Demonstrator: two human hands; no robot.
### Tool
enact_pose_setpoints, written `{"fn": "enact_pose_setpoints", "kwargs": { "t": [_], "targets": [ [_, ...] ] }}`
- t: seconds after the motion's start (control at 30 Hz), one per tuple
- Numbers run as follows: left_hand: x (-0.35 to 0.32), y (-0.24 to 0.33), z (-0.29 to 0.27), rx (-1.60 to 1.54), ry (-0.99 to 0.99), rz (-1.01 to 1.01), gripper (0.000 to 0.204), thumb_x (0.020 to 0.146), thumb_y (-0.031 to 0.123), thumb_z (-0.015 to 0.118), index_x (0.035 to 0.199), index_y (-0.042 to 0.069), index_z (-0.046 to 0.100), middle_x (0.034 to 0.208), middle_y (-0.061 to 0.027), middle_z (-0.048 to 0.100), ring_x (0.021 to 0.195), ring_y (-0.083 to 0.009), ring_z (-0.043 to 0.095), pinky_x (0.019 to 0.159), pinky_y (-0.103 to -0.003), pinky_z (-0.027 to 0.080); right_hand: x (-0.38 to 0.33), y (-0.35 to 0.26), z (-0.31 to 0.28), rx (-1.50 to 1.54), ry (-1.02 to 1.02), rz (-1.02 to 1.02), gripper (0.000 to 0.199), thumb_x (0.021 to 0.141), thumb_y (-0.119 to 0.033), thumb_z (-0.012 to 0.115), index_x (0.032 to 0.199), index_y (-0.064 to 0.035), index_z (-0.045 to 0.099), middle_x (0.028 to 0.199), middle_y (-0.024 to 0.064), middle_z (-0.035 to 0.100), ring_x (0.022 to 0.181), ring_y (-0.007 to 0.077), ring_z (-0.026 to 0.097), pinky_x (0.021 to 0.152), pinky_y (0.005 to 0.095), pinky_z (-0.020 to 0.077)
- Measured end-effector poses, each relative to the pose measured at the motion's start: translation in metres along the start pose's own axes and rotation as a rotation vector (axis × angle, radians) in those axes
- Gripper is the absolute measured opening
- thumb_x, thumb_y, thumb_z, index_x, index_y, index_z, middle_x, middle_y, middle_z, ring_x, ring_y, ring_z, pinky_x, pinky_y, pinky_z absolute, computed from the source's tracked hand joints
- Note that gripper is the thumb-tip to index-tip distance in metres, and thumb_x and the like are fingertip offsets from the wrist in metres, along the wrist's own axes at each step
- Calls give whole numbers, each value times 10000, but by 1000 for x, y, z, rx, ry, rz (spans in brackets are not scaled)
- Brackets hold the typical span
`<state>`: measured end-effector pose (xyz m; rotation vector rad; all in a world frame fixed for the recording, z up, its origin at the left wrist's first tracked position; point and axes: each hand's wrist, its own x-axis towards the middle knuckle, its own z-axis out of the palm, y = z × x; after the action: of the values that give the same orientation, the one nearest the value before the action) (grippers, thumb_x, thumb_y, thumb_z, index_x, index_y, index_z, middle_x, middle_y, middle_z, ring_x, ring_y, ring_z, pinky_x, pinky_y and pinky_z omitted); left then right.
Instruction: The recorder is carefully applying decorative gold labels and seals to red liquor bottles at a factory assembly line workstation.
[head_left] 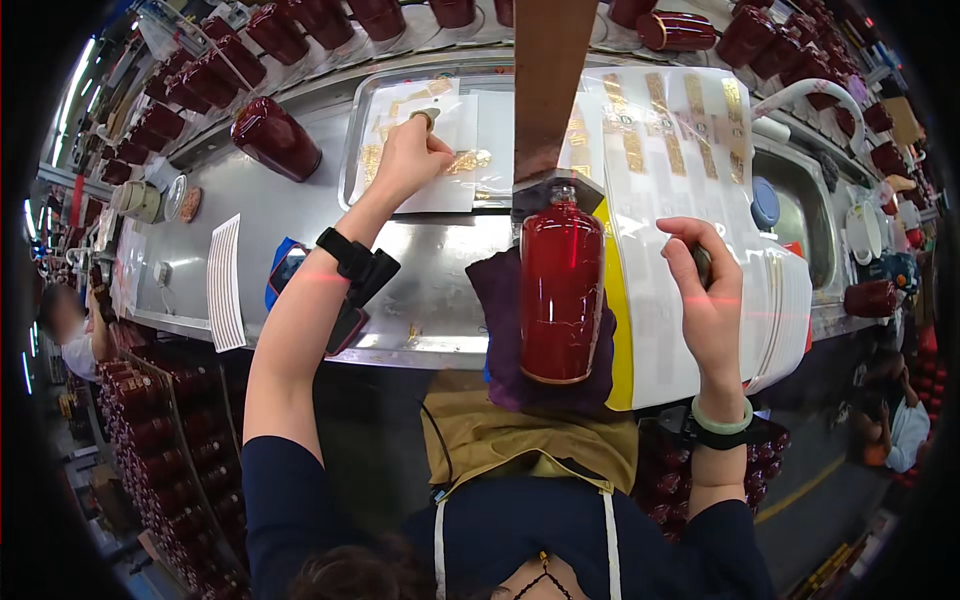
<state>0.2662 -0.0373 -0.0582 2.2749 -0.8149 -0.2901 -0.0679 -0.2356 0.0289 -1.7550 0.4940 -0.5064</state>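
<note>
head view shows our left hand (408, 155) pinching a small round tool over thin gold foil decals (468, 160) on the metal tray (352, 140), while our right hand (708, 285) is closed around a dark tool. the glossy red glass bottle (561, 290) lies on a purple cloth (500, 330) between them; we judge it could roll, or the flimsy foil could crease under pressure.

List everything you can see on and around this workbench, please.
bottle: one, red, lying on a purple cloth at the bench edge
gold labels: several, on white sheets in the metal tray
label sheet stack: white, gold strips, right of the bottle
red bottles: many, along the back and in the rack at lower left
left hand: on the tray sheets, pinching a small round thing
right hand: closed on a small dark tool
</note>
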Motion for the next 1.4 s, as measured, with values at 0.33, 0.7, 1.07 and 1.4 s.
{"fn": "enact_pose_setpoints", "kwargs": {
  "t": [0.33,0.7,1.07,1.4],
  "targets": [
    [-5,18,0,-718,-79,-138,388,933,89,731,1162,-149,528,1158,-191,733,1038,-150,670,872,-279,534,74,16,2,-108,-108,-92,223,1020,-167,638,1131,12,712,822,-47,574,738,37,423,654,220,350],
    [-16,71,18,-942,-213,-28,467,938,67,736,1303,-136,527,1174,-184,736,1011,-141,677,905,-298,536,153,41,64,81,-273,169,290,940,-279,747,1033,-5,733,879,-19,658,797,56,538,709,245,430],
    [-14,48,25,-824,-158,-37,527,915,166,765,1303,-144,588,1061,-158,764,966,-146,707,878,-301,553,163,55,79,-21,-130,51,269,904,-250,790,949,10,738,847,8,679,763,69,550,685,262,447],
    [-12,61,49,-762,-15,124,567,782,6,781,1296,-107,572,891,-161,755,826,-200,753,743,-313,606,172,80,59,254,-284,112,209,972,-77,588,1163,4,618,1054,57,661,958,146,633,844,300,515]
  ]
}}
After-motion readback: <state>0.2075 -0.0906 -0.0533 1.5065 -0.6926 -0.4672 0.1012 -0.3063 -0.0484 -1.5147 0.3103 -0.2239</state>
